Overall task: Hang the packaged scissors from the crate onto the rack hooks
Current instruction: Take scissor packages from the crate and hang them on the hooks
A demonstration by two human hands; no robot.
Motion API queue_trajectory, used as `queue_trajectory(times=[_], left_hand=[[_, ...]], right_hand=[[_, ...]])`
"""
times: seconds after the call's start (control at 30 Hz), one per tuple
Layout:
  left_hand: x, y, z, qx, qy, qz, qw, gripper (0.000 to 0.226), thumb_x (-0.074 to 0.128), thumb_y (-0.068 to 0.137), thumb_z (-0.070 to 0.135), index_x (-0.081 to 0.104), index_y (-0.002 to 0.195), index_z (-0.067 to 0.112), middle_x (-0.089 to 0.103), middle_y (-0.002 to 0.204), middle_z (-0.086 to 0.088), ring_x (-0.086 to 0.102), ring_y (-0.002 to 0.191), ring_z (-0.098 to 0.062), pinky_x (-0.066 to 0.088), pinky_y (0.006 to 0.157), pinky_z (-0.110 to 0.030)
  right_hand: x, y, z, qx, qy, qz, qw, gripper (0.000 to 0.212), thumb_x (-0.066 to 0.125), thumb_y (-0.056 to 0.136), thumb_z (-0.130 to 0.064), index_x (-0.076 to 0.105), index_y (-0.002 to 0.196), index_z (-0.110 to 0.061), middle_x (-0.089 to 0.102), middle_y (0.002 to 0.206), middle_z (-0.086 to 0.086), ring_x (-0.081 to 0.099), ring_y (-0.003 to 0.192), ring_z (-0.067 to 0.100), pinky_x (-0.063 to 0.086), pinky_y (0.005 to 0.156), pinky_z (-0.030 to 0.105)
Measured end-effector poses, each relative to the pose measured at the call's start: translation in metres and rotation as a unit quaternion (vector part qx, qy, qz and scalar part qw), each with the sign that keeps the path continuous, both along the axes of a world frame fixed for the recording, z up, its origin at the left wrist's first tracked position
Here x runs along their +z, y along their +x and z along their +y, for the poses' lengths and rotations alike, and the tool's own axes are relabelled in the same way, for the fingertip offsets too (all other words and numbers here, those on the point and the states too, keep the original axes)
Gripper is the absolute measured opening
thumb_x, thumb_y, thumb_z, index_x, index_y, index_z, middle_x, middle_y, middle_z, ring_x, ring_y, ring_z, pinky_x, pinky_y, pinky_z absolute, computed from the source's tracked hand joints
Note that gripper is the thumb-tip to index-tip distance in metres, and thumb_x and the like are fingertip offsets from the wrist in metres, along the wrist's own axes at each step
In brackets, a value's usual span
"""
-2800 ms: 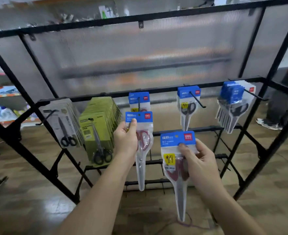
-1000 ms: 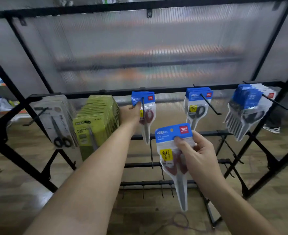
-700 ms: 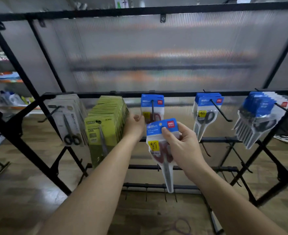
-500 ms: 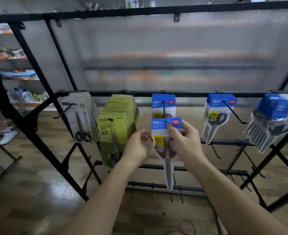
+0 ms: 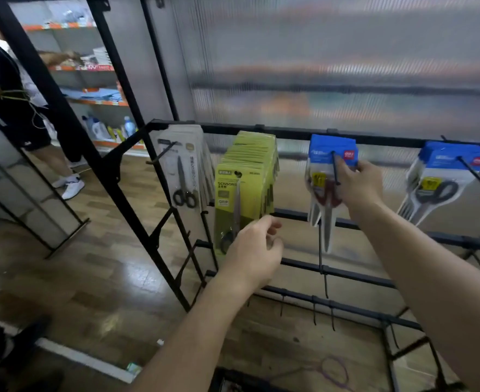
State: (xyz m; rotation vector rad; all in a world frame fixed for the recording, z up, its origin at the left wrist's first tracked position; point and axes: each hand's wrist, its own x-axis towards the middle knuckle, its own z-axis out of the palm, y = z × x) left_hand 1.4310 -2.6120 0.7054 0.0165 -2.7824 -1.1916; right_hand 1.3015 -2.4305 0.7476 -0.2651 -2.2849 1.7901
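Blue scissors pack (image 5: 320, 179) on hook (image 5: 335, 169).
Your right grip (image 5: 360, 183) pinches it; left grip (image 5: 254, 247) loose, empty; green pack (image 5: 230, 193) reads "SCISSORS".

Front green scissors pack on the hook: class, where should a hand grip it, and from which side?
Pinch the front green scissors pack by its card edges near the top, coming from the front: it hangs upright, more packs crowd behind it.
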Motion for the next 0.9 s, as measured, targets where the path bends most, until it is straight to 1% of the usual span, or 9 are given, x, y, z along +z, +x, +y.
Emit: queue_trajectory(times=[0.13, 0.2, 0.27, 0.37, 0.47, 0.57, 0.7, 0.8, 0.9], left_hand=[[-0.001, 0.008, -0.007, 0.005, -0.004, -0.004, 1.000, 0.027, 0.057, 0.101, 0.024, 0.062, 0.128, 0.024, 0.064, 0.116, 0.008, 0.060, 0.108, -0.009, 0.053, 0.096, -0.031], [-0.001, 0.014, -0.014, 0.012, -0.009, -0.001, 1.000, 0.026, 0.057, 0.102, 0.025, 0.062, 0.127, 0.024, 0.064, 0.116, 0.009, 0.060, 0.107, -0.008, 0.053, 0.093, -0.029], [0.001, 0.022, -0.024, 0.017, -0.011, 0.003, 1.000, 0.024, 0.057, 0.102, 0.026, 0.063, 0.125, 0.026, 0.066, 0.114, 0.010, 0.061, 0.105, -0.008, 0.053, 0.090, -0.027], [0.002, 0.030, -0.043, 0.012, 0.000, 0.011, 1.000, 0.019, 0.057, 0.102, 0.026, 0.063, 0.119, 0.028, 0.067, 0.110, 0.010, 0.063, 0.101, -0.010, 0.056, 0.088, -0.033], [0.004, 0.039, -0.058, -0.019, -0.006, 0.011, 1.000, 0.019, 0.056, 0.102, 0.027, 0.061, 0.121, 0.029, 0.063, 0.111, 0.009, 0.061, 0.101, -0.009, 0.056, 0.087, -0.032], [0.003, 0.049, -0.068, -0.052, -0.028, -0.006, 0.998, 0.021, 0.055, 0.102, 0.029, 0.060, 0.123, 0.028, 0.062, 0.116, 0.007, 0.061, 0.103, -0.013, 0.056, 0.089, -0.037], [-0.002, 0.068, -0.075, -0.085, -0.120, -0.031, 0.989, 0.030, 0.051, 0.102, 0.031, 0.055, 0.132, 0.027, 0.060, 0.123, 0.001, 0.059, 0.108, -0.022, 0.054, 0.089, -0.043], [-0.001, 0.087, -0.078, -0.091, -0.191, -0.038, 0.977, 0.033, 0.049, 0.101, 0.031, 0.053, 0.134, 0.026, 0.058, 0.126, -0.001, 0.053, 0.116, -0.024, 0.048, 0.091, -0.041], [0.004, 0.107, -0.079, -0.070, -0.234, -0.036, 0.969, 0.035, 0.051, 0.100, 0.031, 0.052, 0.134, 0.023, 0.056, 0.132, -0.003, 0.051, 0.121, -0.027, 0.048, 0.099, -0.046]], right_hand=[[-0.005, -0.020, 0.001, -0.023, 0.049, -0.003, 0.999, 0.033, 0.063, 0.096, -0.052, 0.067, 0.096, -0.019, 0.067, 0.084, -0.006, 0.066, 0.079, 0.009, 0.059, 0.079, 0.034], [-0.006, -0.019, 0.000, -0.039, 0.061, -0.003, 0.997, 0.037, 0.065, 0.093, -0.055, 0.067, 0.099, -0.019, 0.068, 0.087, -0.005, 0.066, 0.079, 0.009, 0.057, 0.074, 0.032], [-0.005, -0.007, -0.001, -0.064, 0.070, -0.011, 0.995, 0.046, 0.068, 0.092, -0.053, 0.064, 0.118, -0.016, 0.068, 0.099, -0.002, 0.063, 0.081, 0.009, 0.049, 0.071, 0.029], [-0.011, 0.027, 0.001, -0.065, 0.068, -0.029, 0.995, 0.064, 0.068, 0.093, -0.050, 0.048, 0.145, -0.017, 0.062, 0.122, 0.005, 0.060, 0.099, 0.019, 0.045, 0.082, 0.034], [-0.022, 0.074, 0.003, -0.034, 0.101, -0.033, 0.994, 0.072, 0.066, 0.092, -0.057, 0.045, 0.149, -0.019, 0.059, 0.127, 0.004, 0.060, 0.111, 0.023, 0.051, 0.092, 0.041], [-0.031, 0.117, -0.002, -0.014, 0.186, -0.048, 0.981, 0.065, 0.069, 0.093, -0.048, 0.050, 0.147, -0.017, 0.062, 0.135, 0.007, 0.060, 0.120, 0.022, 0.051, 0.098, 0.039], [-0.037, 0.170, -0.023, 0.062, 0.346, -0.103, 0.930, 0.067, 0.068, 0.094, -0.046, 0.047, 0.151, -0.016, 0.055, 0.149, 0.006, 0.051, 0.136, 0.025, 0.042, 0.111, 0.040], [-0.035, 0.204, -0.038, 0.127, 0.425, -0.127, 0.887, 0.076, 0.064, 0.095, -0.051, 0.035, 0.158, -0.020, 0.044, 0.158, 0.004, 0.043, 0.143, 0.025, 0.038, 0.113, 0.038], [-0.025, 0.228, -0.043, 0.162, 0.501, -0.120, 0.842, 0.078, 0.059, 0.097, -0.054, 0.029, 0.159, -0.018, 0.039, 0.161, 0.005, 0.040, 0.145, 0.025, 0.037, 0.115, 0.039]])
